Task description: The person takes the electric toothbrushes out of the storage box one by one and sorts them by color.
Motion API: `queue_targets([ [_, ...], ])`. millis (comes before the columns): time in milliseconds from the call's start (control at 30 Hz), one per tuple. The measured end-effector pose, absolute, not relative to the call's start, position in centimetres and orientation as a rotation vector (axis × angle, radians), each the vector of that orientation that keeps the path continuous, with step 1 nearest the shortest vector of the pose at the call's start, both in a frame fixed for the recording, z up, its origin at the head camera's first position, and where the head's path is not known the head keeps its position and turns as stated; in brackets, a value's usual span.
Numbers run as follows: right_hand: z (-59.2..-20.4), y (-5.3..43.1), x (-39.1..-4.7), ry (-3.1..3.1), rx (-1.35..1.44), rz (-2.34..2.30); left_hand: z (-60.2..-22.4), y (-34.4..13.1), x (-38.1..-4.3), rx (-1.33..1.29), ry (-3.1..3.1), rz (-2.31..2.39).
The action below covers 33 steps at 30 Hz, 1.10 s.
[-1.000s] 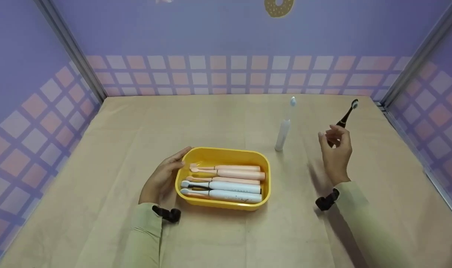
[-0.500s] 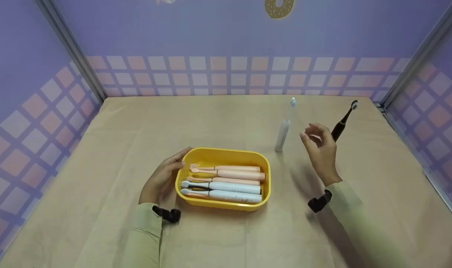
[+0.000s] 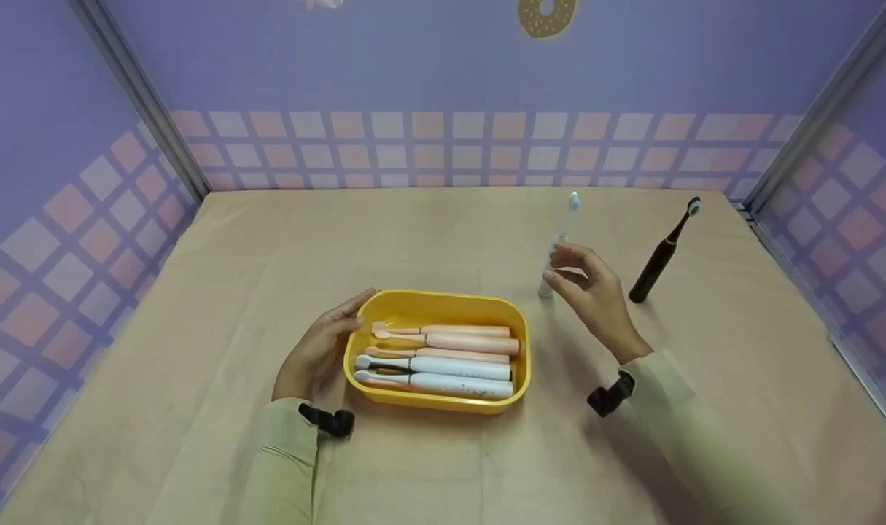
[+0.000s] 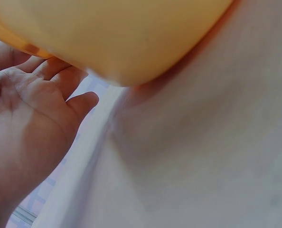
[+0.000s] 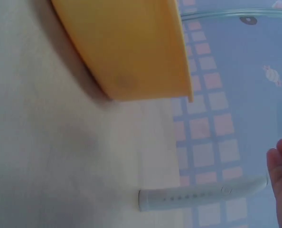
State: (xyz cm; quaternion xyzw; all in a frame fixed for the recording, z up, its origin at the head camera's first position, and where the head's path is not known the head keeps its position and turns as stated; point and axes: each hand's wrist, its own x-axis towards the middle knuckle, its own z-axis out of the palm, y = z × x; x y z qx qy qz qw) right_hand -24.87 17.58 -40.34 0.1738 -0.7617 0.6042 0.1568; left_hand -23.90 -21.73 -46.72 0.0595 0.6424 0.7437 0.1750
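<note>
A yellow plastic box (image 3: 519, 306) holds several electric toothbrushes, pink ones at the back and white ones (image 3: 461, 366) in front. At its left end, my left hand (image 3: 319, 346) grips the rim, thumb on top and fingers along the outer wall. A white electric toothbrush (image 3: 547, 286) stands upright on the table right of the box. My right hand (image 3: 596, 292) is beside it, thumb and fingers curved and apart, their tips overlapping its handle in the head view. Further right stands a black electric toothbrush (image 3: 654, 271), untouched.
A pale cloth covers the table (image 3: 413, 474). Behind it rises a purple wall (image 3: 443, 73) with a pink and white tile pattern, and similar side walls flank it. Metal frame posts (image 3: 140, 102) mark the corners.
My right hand has let go of the black toothbrush, leaving it standing, and has moved left to the white toothbrush. The left hand and box have stayed put.
</note>
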Motion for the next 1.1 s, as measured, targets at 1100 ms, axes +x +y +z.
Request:
queue_targets([
  [1100, -38.8, 12.6, -25.9, -2.726, 0.887, 1.615, -46.9, -21.7, -23.8, 0.18, 1.748, 2.155],
])
